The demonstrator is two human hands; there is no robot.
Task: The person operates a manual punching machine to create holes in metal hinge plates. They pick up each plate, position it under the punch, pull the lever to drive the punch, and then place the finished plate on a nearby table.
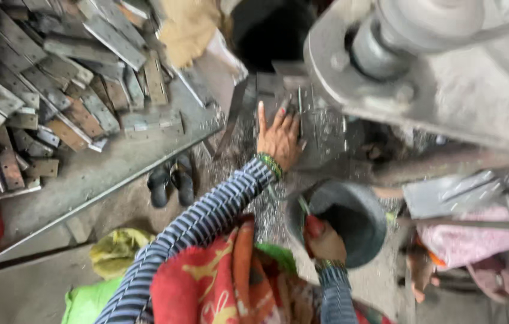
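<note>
Two hands: left hand splayed on gritty metal, right hand gripping round dark bowl.

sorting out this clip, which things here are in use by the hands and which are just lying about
In use:
- left hand flat on the machine bed strewn with metal shavings
- right hand gripping the rim of the dark round tub

Lying about:
- pile of flat metal pieces
- pair of dark sandals
- yellow cloth
- pink cloth
</note>
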